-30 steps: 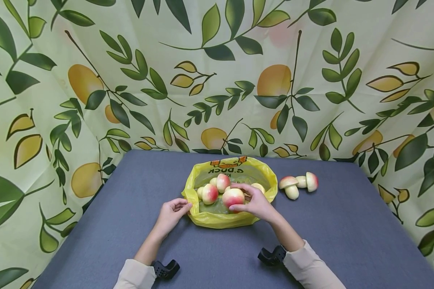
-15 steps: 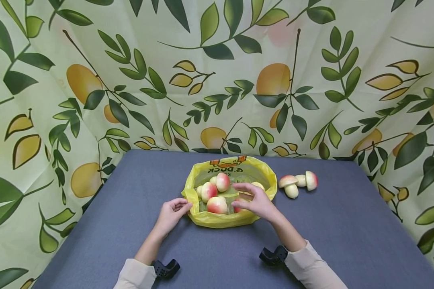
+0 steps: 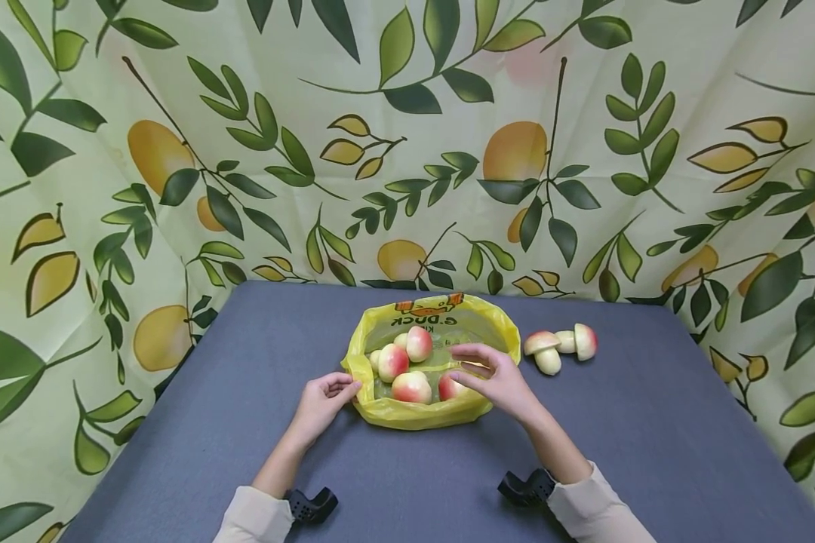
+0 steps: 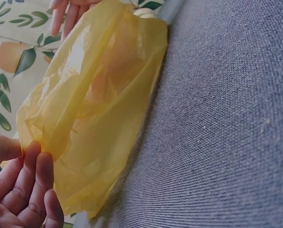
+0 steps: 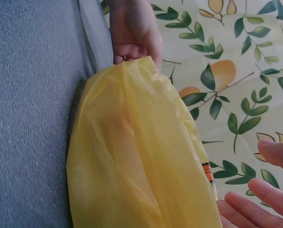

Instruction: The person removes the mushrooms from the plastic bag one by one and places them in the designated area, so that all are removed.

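A yellow plastic bag stands with its mouth spread wide near the back of the table. My left hand pinches its left rim between thumb and fingers, which the left wrist view shows close up. Inside lie several mushrooms with red-and-cream caps, one mushroom near the front and another farther back. Over the bag's right side hovers my right hand, fingers parted and nothing between them. It partly hides a mushroom beneath. In the right wrist view the bag's wall covers the contents.
Just right of the bag, two more mushrooms lie touching on the table: one mushroom nearer, the other mushroom behind it. A grey-blue cloth covers the table. Behind hangs a leaf-patterned curtain.
My right hand has let go of a mushroom, which now rests at the front inside the bag, and has drawn back to the right. The left hand stays on the rim.
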Demonstrator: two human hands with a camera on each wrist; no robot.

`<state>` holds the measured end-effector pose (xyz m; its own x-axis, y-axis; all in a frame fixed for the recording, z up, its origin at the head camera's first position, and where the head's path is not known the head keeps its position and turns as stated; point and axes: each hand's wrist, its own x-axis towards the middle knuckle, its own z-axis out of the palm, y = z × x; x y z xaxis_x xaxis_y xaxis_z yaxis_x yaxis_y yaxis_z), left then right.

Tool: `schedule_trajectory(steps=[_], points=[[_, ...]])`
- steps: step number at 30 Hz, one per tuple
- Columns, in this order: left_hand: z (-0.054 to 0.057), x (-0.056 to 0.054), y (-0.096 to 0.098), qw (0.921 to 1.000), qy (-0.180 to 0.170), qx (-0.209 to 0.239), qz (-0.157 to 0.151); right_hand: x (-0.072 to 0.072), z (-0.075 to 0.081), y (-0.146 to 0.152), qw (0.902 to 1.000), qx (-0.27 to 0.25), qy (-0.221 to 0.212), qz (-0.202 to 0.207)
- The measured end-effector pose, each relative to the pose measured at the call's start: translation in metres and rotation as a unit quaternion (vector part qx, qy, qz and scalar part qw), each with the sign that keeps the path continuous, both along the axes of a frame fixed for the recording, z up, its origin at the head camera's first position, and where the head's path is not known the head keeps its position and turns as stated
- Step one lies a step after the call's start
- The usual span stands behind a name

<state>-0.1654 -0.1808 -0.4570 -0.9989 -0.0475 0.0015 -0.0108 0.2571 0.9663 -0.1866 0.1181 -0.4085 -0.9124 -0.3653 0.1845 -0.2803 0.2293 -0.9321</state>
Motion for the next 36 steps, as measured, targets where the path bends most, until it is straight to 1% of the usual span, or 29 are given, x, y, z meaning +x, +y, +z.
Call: schedule_trajectory(steps=[10, 16, 21, 25, 31, 36], points=[[0.003, 0.001, 0.000, 1.0000, 0.000, -0.002, -0.008, 0.002, 0.002, 0.019, 0.9992, -0.013, 0.019, -0.033], [0.002, 0.001, 0.001, 1.0000, 0.000, -0.003, -0.003, 0.003, 0.007, 0.032, 0.9980, -0.031, 0.022, -0.051], [0.002, 0.001, 0.001, 1.0000, 0.001, -0.002, -0.005, 0.003, 0.011, 0.039, 0.9967, -0.041, 0.046, -0.053], [0.002, 0.001, 0.001, 1.0000, 0.003, -0.004, -0.006, 0.002, 0.011, 0.044, 0.9956, -0.056, 0.058, -0.046], [0.002, 0.002, 0.001, 1.0000, 0.001, -0.004, -0.004, 0.003, 0.011, 0.048, 0.9953, -0.065, 0.052, -0.049], [0.002, 0.002, 0.001, 1.0000, 0.004, -0.002, -0.003, 0.004, 0.013, 0.051, 0.9956, -0.055, 0.052, -0.056]])
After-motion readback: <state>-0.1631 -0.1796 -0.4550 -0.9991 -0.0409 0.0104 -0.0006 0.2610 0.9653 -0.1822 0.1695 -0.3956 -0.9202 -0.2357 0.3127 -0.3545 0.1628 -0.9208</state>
